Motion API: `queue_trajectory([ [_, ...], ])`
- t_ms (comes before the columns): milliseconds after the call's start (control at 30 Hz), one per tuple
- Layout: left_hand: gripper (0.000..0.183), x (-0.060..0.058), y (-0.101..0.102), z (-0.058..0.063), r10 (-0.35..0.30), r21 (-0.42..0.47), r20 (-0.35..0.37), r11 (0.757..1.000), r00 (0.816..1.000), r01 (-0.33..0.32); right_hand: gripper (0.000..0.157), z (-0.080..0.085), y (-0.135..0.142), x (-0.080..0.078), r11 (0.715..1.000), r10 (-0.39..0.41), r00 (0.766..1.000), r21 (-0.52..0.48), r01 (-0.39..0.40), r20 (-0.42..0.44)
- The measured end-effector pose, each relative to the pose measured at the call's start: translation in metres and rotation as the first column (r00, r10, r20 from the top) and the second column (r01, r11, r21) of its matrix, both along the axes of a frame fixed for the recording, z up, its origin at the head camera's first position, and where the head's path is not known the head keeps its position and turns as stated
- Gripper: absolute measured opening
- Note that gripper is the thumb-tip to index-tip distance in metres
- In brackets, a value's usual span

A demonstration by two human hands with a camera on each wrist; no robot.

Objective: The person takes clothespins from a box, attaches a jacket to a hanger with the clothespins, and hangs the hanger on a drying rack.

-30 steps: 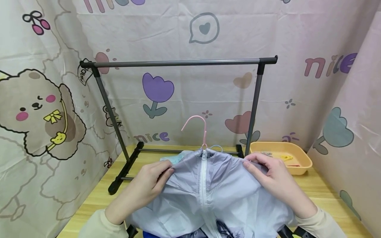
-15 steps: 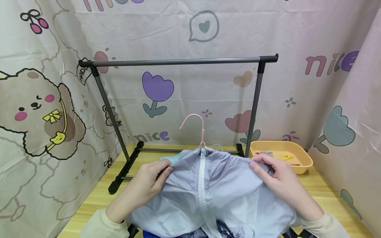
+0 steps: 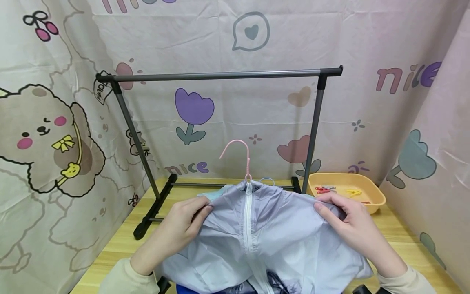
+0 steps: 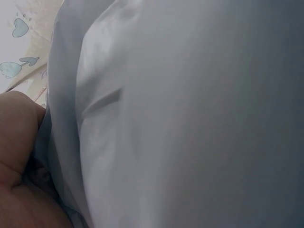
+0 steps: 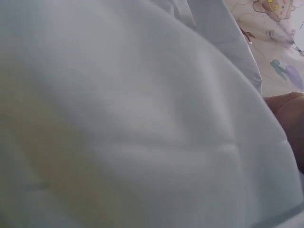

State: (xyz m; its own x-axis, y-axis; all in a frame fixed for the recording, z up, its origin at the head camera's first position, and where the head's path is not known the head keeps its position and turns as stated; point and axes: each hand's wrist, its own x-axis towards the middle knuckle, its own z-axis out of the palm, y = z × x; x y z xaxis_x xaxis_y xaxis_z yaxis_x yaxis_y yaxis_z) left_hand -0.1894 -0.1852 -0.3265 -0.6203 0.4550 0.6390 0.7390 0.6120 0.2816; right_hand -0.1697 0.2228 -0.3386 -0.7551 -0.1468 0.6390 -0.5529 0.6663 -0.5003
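Observation:
A pale grey-blue zip-up jacket (image 3: 290, 228) is spread before me, its white zipper (image 3: 248, 216) closed up to the collar. Out of the neck rises the pink hook of a hanger (image 3: 247, 159); the rest of that hanger is hidden inside the jacket. My left hand (image 3: 183, 222) pinches the fabric at the left shoulder. At the right shoulder my right hand (image 3: 352, 224) grips the cloth between thumb and fingers. Both wrist views are mostly filled by jacket fabric (image 4: 142, 133), with part of the right hand (image 5: 289, 118) at the edge of its view.
Behind the jacket stands a dark metal clothes rack (image 3: 220, 76) on the wooden table (image 3: 121, 249). A yellow tray (image 3: 374, 196) with several coloured clips is at the right. Light blue cloth (image 3: 213, 194) and a thin pale blue loop (image 3: 267, 179) show behind the collar.
My right hand has moved outward to the right along the shoulder, stretching the jacket wider. The pink hook has shifted slightly left. My left hand has stayed almost in place.

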Motion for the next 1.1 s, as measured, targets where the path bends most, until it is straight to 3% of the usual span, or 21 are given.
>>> queue_trajectory([
  [833, 0.023, 0.004, -0.007, 0.000, 0.022, 0.020, -0.027, 1.000, 0.999, -0.022, 0.021, -0.011, 0.019, 0.006, 0.996, -0.072, 0.996, -0.064, 0.068, -0.055],
  [1100, 0.023, 0.005, -0.008, -0.001, 0.032, 0.022, -0.026, 0.999, 0.999, -0.032, 0.030, -0.012, 0.025, 0.011, 0.998, -0.021, 0.999, -0.059, 0.019, -0.031],
])
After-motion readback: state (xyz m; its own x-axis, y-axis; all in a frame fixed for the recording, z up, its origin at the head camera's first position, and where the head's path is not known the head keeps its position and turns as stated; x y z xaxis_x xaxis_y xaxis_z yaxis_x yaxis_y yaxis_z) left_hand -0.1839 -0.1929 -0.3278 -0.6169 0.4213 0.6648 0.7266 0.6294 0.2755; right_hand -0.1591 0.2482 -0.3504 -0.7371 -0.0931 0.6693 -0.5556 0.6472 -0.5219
